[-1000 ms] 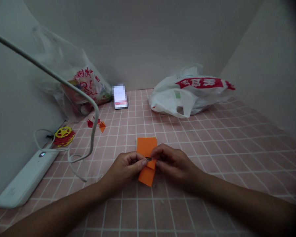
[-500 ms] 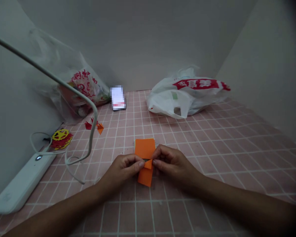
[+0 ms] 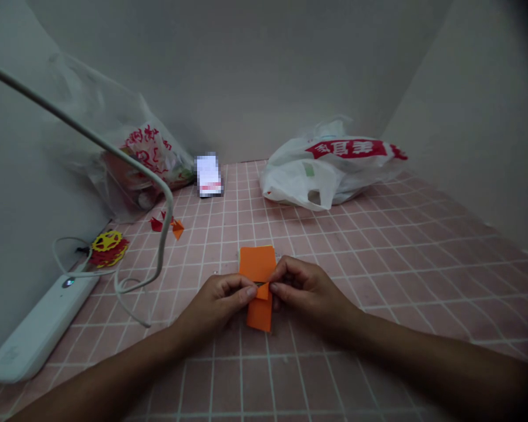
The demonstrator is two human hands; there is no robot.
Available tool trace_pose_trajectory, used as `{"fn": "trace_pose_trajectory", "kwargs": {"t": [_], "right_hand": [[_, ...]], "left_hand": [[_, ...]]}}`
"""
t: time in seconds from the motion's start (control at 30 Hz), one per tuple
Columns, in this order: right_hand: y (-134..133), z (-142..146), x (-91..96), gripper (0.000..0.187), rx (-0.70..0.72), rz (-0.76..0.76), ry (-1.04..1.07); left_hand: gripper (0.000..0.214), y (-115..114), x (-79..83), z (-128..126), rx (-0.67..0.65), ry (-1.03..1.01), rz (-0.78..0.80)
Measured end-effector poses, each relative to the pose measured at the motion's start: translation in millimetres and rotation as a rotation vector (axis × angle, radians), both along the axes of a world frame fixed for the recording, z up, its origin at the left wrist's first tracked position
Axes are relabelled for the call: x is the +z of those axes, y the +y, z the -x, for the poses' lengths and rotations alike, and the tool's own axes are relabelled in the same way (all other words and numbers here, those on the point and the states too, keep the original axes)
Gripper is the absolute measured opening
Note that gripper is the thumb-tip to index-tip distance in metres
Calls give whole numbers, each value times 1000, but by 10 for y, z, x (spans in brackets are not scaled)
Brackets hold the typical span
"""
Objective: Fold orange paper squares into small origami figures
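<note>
Between my two hands is a small piece of folded orange paper (image 3: 263,291) with a pointed, triangular flap. My left hand (image 3: 222,298) pinches its left side between thumb and forefinger. At its right tip, my right hand (image 3: 305,287) pinches with thumb and forefinger, the other fingers curled in. An orange strip (image 3: 259,316) hangs or lies just below the flap; whether it belongs to the same piece I cannot tell. Directly beyond my fingers lies a stack of orange paper squares (image 3: 257,261), its near edge partly covered by the hands.
A white cable (image 3: 169,223) arches across the left, above a white power strip or similar device (image 3: 39,328). Red and yellow cutouts (image 3: 109,246) and small folded orange paper (image 3: 178,229) lie nearby. Farther back are a phone (image 3: 209,174) and two plastic bags (image 3: 136,170), (image 3: 299,179).
The orange strip below the flap has turned slightly and hangs straighter. My right fingertips have shifted a little left, and both hands keep their pinch. The whole view has moved slightly.
</note>
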State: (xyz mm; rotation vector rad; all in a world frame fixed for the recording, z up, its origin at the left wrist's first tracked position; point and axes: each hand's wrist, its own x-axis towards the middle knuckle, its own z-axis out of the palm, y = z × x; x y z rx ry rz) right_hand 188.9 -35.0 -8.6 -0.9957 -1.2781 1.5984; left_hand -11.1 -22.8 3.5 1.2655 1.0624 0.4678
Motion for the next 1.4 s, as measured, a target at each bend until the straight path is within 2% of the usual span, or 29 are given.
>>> {"fn": "trace_pose_trajectory", "kwargs": {"t": [0.13,0.53,0.73,1.13,1.27,1.4], "right_hand": [[10,5,4,9,13,65,51],[20,-7,-25,9,28,96,52],[18,0,26,9,0,122,88],[38,-25,7,8,45,210,65],[33,-20,28,9,38,191,68],[29,-16,38,5,29,98,11]], "left_hand": [[26,-21,1,-15,37,23,-30],[23,11,-35,6,52,-69,89],[23,0,-33,2,85,-100,164],[20,32,-37,21,47,-118,137],[17,25,-49,26,33,-127,116],[19,14,0,4,78,-119,135]]}}
